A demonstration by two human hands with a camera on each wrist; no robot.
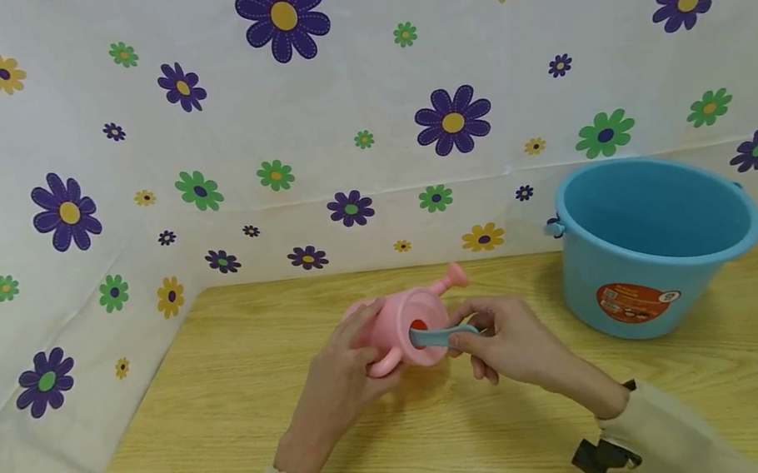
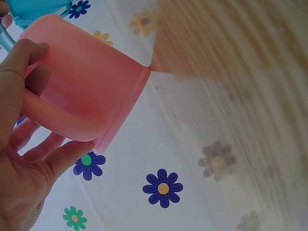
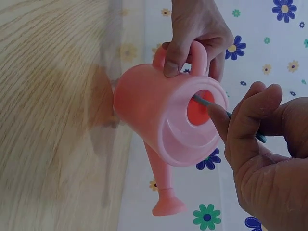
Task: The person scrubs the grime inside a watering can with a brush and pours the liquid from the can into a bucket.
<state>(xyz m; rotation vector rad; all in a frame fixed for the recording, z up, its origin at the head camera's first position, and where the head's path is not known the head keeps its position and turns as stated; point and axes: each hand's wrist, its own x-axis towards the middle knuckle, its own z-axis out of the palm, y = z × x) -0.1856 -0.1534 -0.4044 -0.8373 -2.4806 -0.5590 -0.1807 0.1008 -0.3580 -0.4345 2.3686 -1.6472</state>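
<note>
A pink toy watering can (image 1: 388, 323) is tipped over on its side above the table, its top facing my right hand and its sprinkler head pointing to the back right. My left hand (image 1: 338, 375) grips it by the looped handle (image 2: 62, 118), fingers curled around. With thumb and fingertips, my right hand (image 1: 519, 339) pinches the blue-grey handle of a small tool (image 1: 448, 334). The tool's far end goes into the round opening of the can, where red shows (image 3: 198, 113). That end is hidden inside, so I cannot tell the tool's kind.
To the right stands a large blue bucket (image 1: 647, 269) with an orange label on its front. The wooden table (image 1: 232, 355) meets a white cloth backdrop (image 1: 366, 78) printed with purple, green and yellow flowers, at the back and both sides.
</note>
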